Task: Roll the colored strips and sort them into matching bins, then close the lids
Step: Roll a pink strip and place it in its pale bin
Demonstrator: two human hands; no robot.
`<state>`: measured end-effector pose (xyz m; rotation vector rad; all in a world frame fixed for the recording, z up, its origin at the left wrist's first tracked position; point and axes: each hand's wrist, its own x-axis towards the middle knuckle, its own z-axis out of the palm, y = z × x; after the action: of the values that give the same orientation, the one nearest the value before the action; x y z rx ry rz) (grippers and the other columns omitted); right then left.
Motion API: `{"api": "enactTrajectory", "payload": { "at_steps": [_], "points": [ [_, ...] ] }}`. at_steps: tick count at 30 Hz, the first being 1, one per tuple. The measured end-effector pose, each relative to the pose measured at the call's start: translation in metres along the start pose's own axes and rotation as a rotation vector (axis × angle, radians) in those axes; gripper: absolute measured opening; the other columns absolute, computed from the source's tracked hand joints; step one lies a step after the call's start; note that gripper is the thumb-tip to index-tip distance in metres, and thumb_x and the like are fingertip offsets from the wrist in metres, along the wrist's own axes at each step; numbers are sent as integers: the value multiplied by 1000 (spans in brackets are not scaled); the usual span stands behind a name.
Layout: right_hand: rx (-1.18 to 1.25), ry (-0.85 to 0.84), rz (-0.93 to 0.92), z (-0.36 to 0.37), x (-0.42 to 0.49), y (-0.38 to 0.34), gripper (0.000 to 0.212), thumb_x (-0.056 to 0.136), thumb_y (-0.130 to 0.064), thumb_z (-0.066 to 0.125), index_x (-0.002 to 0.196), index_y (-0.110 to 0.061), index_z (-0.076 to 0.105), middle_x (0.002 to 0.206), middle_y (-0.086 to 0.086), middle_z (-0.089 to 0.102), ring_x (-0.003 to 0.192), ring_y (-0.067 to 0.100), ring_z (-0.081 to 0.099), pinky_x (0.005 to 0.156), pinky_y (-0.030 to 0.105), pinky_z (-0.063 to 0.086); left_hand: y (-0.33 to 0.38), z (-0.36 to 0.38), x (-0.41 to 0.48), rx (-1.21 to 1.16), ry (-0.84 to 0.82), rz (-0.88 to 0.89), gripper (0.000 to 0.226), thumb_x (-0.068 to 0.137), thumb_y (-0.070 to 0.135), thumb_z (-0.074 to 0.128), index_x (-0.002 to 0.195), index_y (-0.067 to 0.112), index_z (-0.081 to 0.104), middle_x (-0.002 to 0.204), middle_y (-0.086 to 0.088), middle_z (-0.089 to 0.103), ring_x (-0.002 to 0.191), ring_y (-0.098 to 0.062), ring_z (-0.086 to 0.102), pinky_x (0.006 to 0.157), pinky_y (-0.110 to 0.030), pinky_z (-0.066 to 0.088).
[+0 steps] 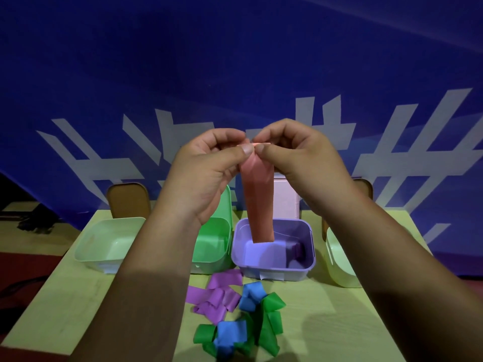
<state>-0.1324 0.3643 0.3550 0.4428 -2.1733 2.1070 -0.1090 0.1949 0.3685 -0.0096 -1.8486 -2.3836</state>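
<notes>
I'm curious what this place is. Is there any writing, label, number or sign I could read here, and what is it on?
Blue backdrop: big white strokes, probably parts of large characters, only partly in view; not readable.
Purple bin: small white sticker on its front; too small to tell whether it bears text.
No other writing shows.

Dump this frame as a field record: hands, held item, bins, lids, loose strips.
left hand: pinches top end of red strip
right hand: pinches the same top end
red strip: hangs straight down, lower end in front of purple bin in this view
bins: left bin, green bin, purple bin, right bin in a row, all open
lid: brown, upright behind left bin
loose strips: purple, blue, green, piled on table on the near side of the bins
</notes>
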Motion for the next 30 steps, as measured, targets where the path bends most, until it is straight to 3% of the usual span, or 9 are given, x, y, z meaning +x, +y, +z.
{"api": "enactTrajectory", "payload": {
  "at_steps": [6, 11, 16, 21, 23, 26, 30],
  "points": [
    [130, -15, 51, 4, -1, 2, 12, 96, -3, 73, 104, -12, 76, 100, 30, 71, 88, 29, 65, 86, 53, 55, 0, -1, -1, 19, 15, 47, 24, 90, -14, 72, 100, 8, 73, 90, -6, 77, 90, -19, 75, 88, -32, 62],
    [74, -36, 47, 5, -3, 5, 8, 100, -16, 72, 107, -17, 77, 101, 24, 74, 88, 27, 69, 96, 61, 57, 2, -2, 1, 29, 11, 59, 28, 90, -16, 71, 97, 11, 71, 90, -4, 77, 89, -15, 74, 84, -29, 61],
    [17, -25, 19, 6, -5, 6, 5, 100, -16, 73, 102, -18, 77, 95, 22, 74, 83, 26, 69, 89, 64, 58, -4, -7, 1, 11, 0, 28, 29, 90, -16, 70, 101, 10, 70, 91, -3, 76, 89, -14, 73, 84, -26, 60],
    [-3, 4, 23, 5, -6, 6, 9, 98, -11, 72, 100, -17, 77, 94, 18, 75, 81, 22, 69, 87, 60, 59, -8, -9, -1, -12, -21, -30, 23, 93, -9, 72, 113, 4, 72, 104, -17, 78, 101, -27, 77, 94, -33, 62],
    [-7, 16, 28, 3, -6, 6, 11, 98, -9, 71, 100, -18, 77, 93, 12, 77, 84, 20, 71, 90, 57, 59, -7, -8, -4, -4, -27, -59, 17, 97, -2, 71, 113, 3, 72, 108, -21, 79, 98, -27, 79, 90, -31, 63],
    [-42, 28, 21, 0, -8, 4, 14, 98, -9, 71, 101, -21, 78, 95, 9, 77, 85, 17, 71, 91, 55, 59, -9, -7, -6, 58, -27, -55, 9, 100, 5, 71, 107, 7, 75, 99, -14, 81, 86, -19, 78, 80, -27, 62],
    [-67, 26, 18, -5, -11, -2, 14, 100, -10, 69, 105, -20, 77, 97, 5, 77, 95, 25, 74, 88, 53, 61, -11, -7, -4, 120, -7, -23, 11, 99, 7, 73, 109, 6, 77, 100, -16, 81, 87, -22, 78, 79, -29, 61]
  ]
}}
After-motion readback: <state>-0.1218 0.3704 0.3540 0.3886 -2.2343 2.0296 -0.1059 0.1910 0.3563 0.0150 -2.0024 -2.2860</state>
